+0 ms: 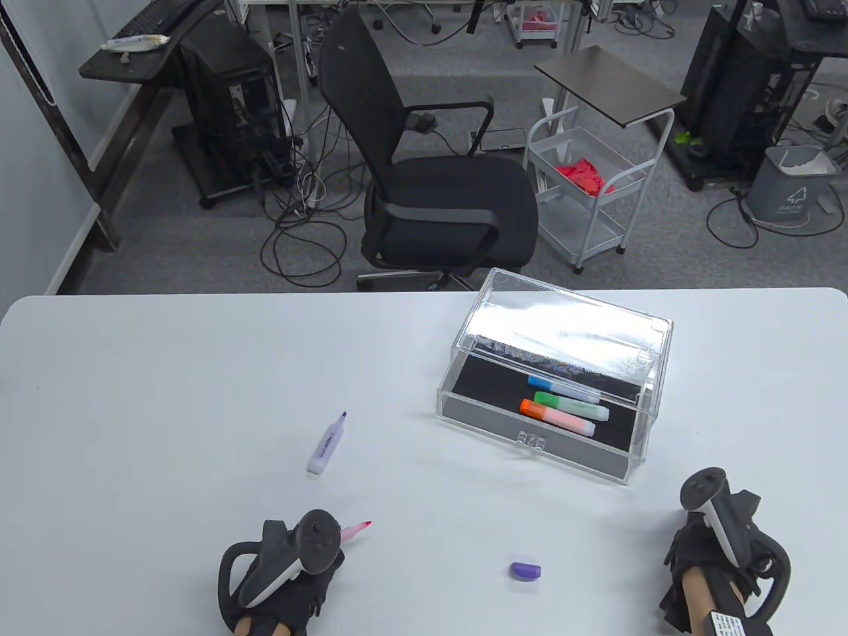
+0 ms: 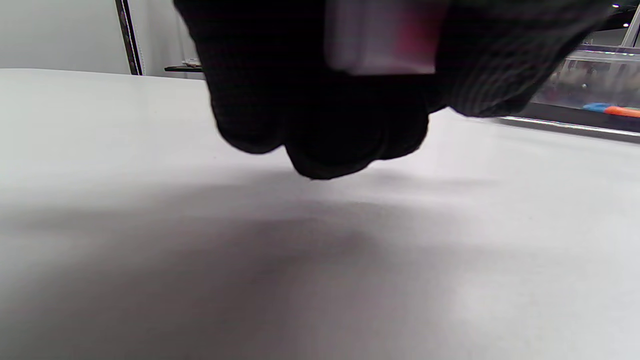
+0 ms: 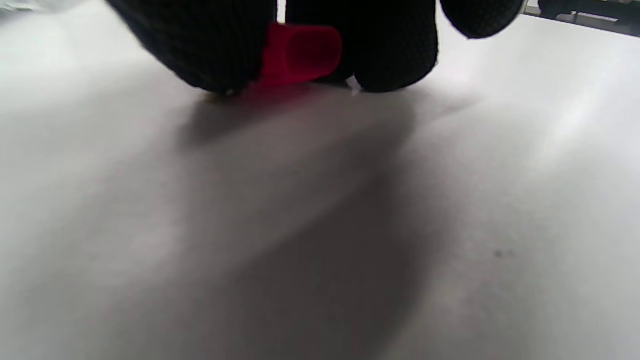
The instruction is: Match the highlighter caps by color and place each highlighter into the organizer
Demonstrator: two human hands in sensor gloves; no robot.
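Observation:
My left hand (image 1: 291, 583) grips an uncapped pink highlighter (image 1: 354, 530) near the front edge; its tip sticks out to the right. In the left wrist view the curled fingers (image 2: 320, 115) wrap its pale body (image 2: 385, 40). My right hand (image 1: 715, 563) at the front right pinches a pink cap (image 3: 300, 52) against the table between gloved fingertips (image 3: 395, 55). An uncapped purple highlighter (image 1: 327, 444) lies mid-table. A purple cap (image 1: 525, 570) lies between the hands. The clear organizer (image 1: 464, 404) holds blue (image 1: 556, 385), green (image 1: 571, 405) and orange (image 1: 556, 417) capped highlighters.
The organizer's clear lid (image 1: 563, 328) stands raised behind its open black-lined tray. A black office chair (image 1: 430, 179) and a white cart (image 1: 589, 192) stand beyond the table's far edge (image 1: 265, 295).

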